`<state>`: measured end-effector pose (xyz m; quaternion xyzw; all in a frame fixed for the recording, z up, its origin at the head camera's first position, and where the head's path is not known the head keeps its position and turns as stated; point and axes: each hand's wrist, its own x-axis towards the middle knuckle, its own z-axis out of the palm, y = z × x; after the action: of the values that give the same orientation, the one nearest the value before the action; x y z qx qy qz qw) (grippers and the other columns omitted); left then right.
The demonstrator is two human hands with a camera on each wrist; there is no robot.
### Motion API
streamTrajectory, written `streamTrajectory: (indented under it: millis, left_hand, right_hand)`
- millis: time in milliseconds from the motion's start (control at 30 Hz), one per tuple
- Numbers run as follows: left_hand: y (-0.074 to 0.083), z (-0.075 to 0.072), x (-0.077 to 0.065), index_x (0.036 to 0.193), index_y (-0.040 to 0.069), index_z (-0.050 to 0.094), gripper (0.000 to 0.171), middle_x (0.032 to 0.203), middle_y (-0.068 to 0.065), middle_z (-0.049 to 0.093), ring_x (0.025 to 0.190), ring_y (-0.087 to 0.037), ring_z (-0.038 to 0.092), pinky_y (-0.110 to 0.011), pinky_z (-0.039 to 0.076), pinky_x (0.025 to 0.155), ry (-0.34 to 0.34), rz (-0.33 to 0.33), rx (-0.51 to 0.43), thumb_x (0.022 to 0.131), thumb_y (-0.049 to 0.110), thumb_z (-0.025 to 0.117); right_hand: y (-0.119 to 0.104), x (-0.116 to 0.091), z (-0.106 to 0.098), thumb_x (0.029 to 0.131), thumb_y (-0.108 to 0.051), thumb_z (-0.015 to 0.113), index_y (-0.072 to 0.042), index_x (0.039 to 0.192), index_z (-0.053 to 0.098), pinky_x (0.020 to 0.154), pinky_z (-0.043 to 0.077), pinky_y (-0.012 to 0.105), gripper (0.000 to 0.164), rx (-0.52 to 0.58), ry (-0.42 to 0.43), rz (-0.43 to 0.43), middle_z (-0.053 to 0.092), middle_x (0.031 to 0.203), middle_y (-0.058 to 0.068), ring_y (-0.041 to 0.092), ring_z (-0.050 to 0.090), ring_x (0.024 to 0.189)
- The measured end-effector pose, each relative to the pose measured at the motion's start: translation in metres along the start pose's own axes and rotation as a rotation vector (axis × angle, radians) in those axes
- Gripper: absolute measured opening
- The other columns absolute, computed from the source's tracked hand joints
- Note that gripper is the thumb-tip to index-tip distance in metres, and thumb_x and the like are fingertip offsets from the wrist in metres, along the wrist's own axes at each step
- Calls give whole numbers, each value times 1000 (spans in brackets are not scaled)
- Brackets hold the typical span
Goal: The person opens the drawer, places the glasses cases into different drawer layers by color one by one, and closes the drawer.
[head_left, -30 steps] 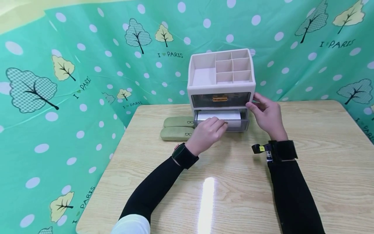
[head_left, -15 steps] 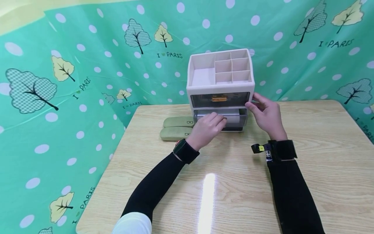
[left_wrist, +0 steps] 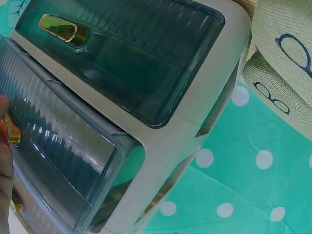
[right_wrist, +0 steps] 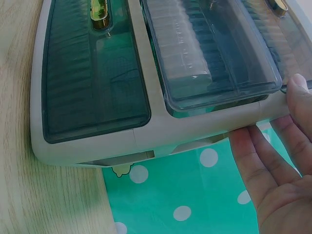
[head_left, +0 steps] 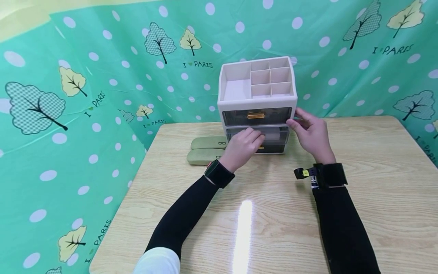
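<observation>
A white desktop organizer (head_left: 258,97) stands at the back of the table, with dark see-through drawers below an open compartment top. Its middle drawer (left_wrist: 63,146) sticks out a little, and something white shows inside. My left hand (head_left: 243,149) pinches that drawer's gold handle (left_wrist: 10,130), with only fingertips in the left wrist view. My right hand (head_left: 313,137) holds the organizer's right side, thumb (right_wrist: 298,97) near the front edge and fingers along the side wall. The top drawer (head_left: 236,118) and bottom drawer (right_wrist: 92,73) sit flush.
Two green glasses cases (head_left: 205,156) lie side by side left of the organizer, close to it. A wooden table (head_left: 280,220) spreads in front. Green dotted cloth (head_left: 191,87) hangs right behind the organizer.
The middle drawer has slid inward, pushed by my left hand, which moved slightly away from me. The bottom drawer's front and handle have come into view. My right hand keeps its hold.
</observation>
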<state>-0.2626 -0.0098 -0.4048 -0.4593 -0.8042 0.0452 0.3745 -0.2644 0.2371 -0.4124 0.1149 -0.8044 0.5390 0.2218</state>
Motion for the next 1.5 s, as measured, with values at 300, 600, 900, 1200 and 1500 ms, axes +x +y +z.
streamTrajectory:
  millis: [300,600,900,1200,1500]
  left_hand:
    - [-1,2,3,108,7,78,17,109,-5,75,101,-18,67,-25,55,90,-30,-34,2,100,3,63]
    - [-3,5,5,109,8,78,18,109,-5,75,100,-18,67,-25,55,90,-46,-64,4,101,3,64]
    - [-5,10,6,109,8,78,18,109,-5,75,97,-18,67,-24,56,88,-38,-86,10,100,2,64]
    - [-3,7,5,112,8,78,19,111,-6,75,99,-18,67,-25,55,90,-58,-78,35,102,4,62]
    - [1,10,-3,113,9,77,26,111,-5,73,99,-21,65,-29,56,85,-16,-31,84,107,13,52]
  right_hand:
    - [1,0,0,99,-22,70,-24,143,60,90,54,19,46,16,3,9,65,138,8,24,68,118]
    - [1,0,-1,99,-26,70,-24,144,59,92,55,22,46,7,-7,31,64,139,7,26,67,119]
    - [1,0,-1,99,-25,70,-22,144,59,93,54,22,47,-3,-7,30,64,139,7,26,67,119]
    - [0,0,0,99,-23,69,-21,144,59,94,54,23,46,2,-6,32,64,139,7,27,66,120]
    - [-1,0,0,99,-24,69,-20,144,60,94,54,22,46,5,-4,34,64,139,8,27,67,120]
